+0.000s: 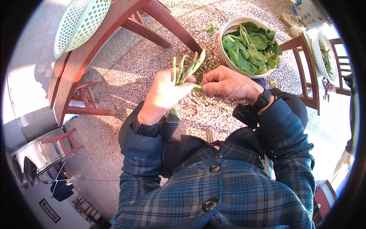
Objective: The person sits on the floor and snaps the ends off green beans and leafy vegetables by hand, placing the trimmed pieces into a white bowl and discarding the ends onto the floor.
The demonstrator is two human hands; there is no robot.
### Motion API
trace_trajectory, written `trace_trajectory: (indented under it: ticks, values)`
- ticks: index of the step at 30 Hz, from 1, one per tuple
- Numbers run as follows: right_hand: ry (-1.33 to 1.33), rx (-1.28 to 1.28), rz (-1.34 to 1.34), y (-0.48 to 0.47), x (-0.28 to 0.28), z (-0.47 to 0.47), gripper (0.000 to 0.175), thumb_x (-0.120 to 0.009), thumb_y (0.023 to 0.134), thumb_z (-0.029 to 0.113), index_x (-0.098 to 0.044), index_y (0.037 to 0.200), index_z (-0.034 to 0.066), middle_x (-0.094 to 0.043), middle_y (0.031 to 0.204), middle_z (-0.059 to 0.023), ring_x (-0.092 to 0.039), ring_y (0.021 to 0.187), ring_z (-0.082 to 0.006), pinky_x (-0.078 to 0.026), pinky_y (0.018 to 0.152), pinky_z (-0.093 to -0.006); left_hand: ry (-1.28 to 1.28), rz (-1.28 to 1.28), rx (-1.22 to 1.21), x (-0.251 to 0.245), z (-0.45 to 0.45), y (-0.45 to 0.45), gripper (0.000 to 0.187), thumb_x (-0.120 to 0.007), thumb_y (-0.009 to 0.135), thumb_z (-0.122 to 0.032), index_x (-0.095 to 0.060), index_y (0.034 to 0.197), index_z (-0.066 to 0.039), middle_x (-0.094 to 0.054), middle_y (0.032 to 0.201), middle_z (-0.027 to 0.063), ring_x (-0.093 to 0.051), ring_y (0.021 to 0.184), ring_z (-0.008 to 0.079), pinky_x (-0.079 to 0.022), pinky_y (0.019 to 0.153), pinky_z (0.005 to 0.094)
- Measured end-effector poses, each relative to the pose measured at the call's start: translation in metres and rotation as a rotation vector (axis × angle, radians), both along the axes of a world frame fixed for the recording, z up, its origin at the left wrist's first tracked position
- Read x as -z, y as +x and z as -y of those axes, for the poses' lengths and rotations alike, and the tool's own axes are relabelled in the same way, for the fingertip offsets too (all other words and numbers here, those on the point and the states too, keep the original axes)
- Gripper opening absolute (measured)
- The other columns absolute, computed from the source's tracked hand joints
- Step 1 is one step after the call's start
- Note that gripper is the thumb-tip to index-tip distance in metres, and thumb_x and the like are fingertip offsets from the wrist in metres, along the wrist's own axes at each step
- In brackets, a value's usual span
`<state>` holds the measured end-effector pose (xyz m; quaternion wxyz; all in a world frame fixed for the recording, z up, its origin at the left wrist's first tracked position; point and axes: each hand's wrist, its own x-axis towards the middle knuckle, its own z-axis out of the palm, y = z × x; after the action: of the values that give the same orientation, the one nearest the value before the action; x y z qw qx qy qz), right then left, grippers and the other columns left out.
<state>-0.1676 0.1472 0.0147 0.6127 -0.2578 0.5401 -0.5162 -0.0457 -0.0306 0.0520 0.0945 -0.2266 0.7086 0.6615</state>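
Observation:
Several green bean pods stand up out of my left hand, held between its thumb and fingers. One pod lies crosswise, and its end is pinched by the thumb and forefinger of my right hand. Some of the pods look brownish or purplish. Below my left palm a green piece hangs down, partly hidden. Bean scraps are scattered on the speckled floor under my hands. Beyond my right hand stands a white bucket full of green leafy vegetables.
A red-brown wooden table at the upper left bears a pale green perforated basket. To the right are a wooden chair and a white basket with green beans. A small red stool stands at the lower left.

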Motion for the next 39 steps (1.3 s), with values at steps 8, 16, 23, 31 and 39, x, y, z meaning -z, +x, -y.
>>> trace_trajectory:
  ticks: [8, 16, 23, 31, 39]
  values:
    - [0.126, 0.592, 0.348, -0.004, 0.013, 0.001, 0.014, -0.051, 0.095, 0.013, -0.060, 0.095, 0.0018, -0.054, 0.075, 0.0004, -0.042, 0.054, -0.0050, -0.034, 0.046, -0.0191, -0.037, -0.197, -0.185, 0.004, -0.009, 0.000, 0.009, -0.066, 0.085, 0.002, -0.067, 0.094, 0.000, -0.065, 0.082, -0.0001, -0.056, 0.071, 0.0036, -0.046, 0.063, 0.0205]
    - [-0.022, 0.249, 0.512, 0.003, 0.014, -0.001, 0.025, -0.058, 0.097, 0.026, -0.061, 0.094, 0.0013, -0.055, 0.072, 0.0008, -0.043, 0.050, -0.0048, -0.033, 0.043, -0.0187, 0.162, -0.087, 0.042, 0.006, 0.000, -0.002, 0.012, -0.062, 0.085, 0.005, -0.065, 0.094, -0.001, -0.066, 0.079, 0.0055, -0.064, 0.071, 0.0108, -0.054, 0.064, 0.0233]
    - [-0.098, 0.208, 0.493, 0.005, 0.020, -0.004, 0.021, -0.064, 0.093, 0.025, -0.061, 0.089, 0.0044, -0.049, 0.061, 0.0028, -0.040, 0.049, -0.0049, -0.031, 0.044, -0.0200, 0.338, -0.101, -0.073, 0.016, -0.008, -0.008, 0.009, -0.064, 0.086, 0.003, -0.065, 0.094, -0.001, -0.063, 0.078, 0.0005, -0.056, 0.067, 0.0064, -0.045, 0.060, 0.0207]
    - [-0.153, 0.674, 0.448, 0.003, 0.020, -0.005, 0.013, -0.062, 0.095, 0.016, -0.058, 0.092, 0.0039, -0.052, 0.069, 0.0031, -0.042, 0.055, -0.0044, -0.034, 0.048, -0.0190, 0.287, -0.061, -0.157, 0.020, -0.030, -0.024, 0.016, -0.067, 0.085, 0.001, -0.064, 0.101, 0.001, -0.064, 0.081, 0.0022, -0.057, 0.066, 0.0066, -0.046, 0.058, 0.0201]
    - [-0.149, 0.740, 0.318, 0.005, 0.017, -0.004, 0.014, -0.062, 0.094, 0.016, -0.060, 0.095, 0.0023, -0.054, 0.069, 0.0025, -0.044, 0.056, -0.0039, -0.034, 0.048, -0.0181, 0.152, -0.121, -0.138, 0.030, -0.044, -0.036, 0.018, -0.063, 0.086, 0.003, -0.063, 0.104, 0.003, -0.065, 0.089, 0.0009, -0.056, 0.077, 0.0054, -0.046, 0.065, 0.0217]
